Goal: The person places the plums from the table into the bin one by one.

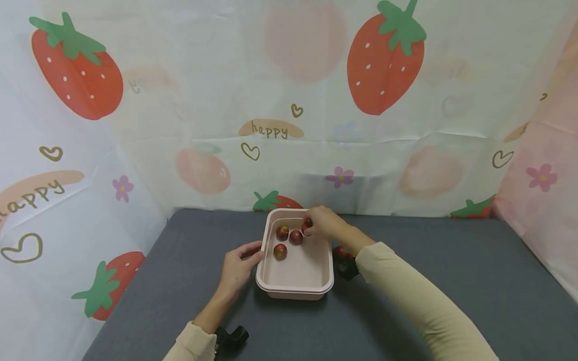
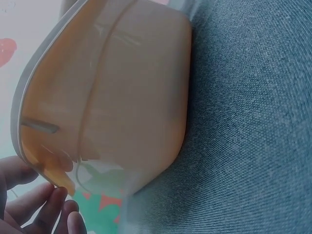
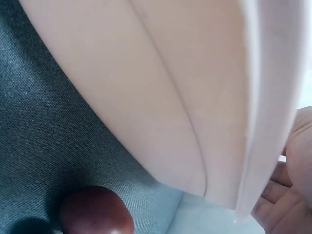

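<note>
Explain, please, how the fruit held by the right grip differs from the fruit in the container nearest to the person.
The held fruit is pinched by the right grip; the nearest fruit lies free in the container. The held fruit is partly covered; the nearest fruit shows openly. Both look round and reddish.

Inside the pale pink rectangular plastic container [image 1: 295,276], the right hand [image 1: 323,223] partly hides a dark red round fruit [image 1: 306,227]; right of the container, the bare wrist [image 1: 358,239] partly hides reddish round fruits [image 1: 339,252].
</note>
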`<action>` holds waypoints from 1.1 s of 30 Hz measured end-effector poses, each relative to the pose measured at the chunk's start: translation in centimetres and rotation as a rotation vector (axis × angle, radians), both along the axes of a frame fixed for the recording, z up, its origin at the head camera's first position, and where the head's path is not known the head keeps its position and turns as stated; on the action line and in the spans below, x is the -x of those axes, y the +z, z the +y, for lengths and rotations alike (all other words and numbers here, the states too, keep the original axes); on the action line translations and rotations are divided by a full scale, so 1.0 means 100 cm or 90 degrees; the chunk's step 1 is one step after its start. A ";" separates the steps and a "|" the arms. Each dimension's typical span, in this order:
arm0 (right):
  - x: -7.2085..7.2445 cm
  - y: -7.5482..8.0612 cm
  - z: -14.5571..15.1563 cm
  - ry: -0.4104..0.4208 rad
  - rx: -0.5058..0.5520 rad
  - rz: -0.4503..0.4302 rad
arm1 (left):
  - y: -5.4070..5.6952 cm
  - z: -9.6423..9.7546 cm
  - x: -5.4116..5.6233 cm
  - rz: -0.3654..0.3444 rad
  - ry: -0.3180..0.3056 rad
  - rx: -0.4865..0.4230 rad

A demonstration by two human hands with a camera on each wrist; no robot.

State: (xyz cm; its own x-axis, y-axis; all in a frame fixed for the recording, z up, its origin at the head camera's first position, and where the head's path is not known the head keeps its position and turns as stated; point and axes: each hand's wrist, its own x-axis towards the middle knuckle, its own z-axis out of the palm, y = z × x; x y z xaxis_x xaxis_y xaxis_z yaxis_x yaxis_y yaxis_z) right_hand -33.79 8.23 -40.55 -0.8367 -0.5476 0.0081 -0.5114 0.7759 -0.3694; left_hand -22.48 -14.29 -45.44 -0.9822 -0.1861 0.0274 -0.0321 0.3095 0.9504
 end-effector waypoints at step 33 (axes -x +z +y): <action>-0.029 0.036 0.064 -0.002 0.196 0.061 | -0.001 -0.001 -0.001 0.006 -0.008 -0.004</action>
State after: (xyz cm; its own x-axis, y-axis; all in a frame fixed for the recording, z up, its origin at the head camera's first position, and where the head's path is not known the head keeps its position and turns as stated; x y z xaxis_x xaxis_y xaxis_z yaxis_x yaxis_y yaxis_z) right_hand -30.91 14.68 -36.99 -0.8254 -0.5051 0.2522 -0.5536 0.6363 -0.5373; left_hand -22.39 -14.36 -45.51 -0.9841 -0.1738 0.0363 -0.0186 0.3044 0.9524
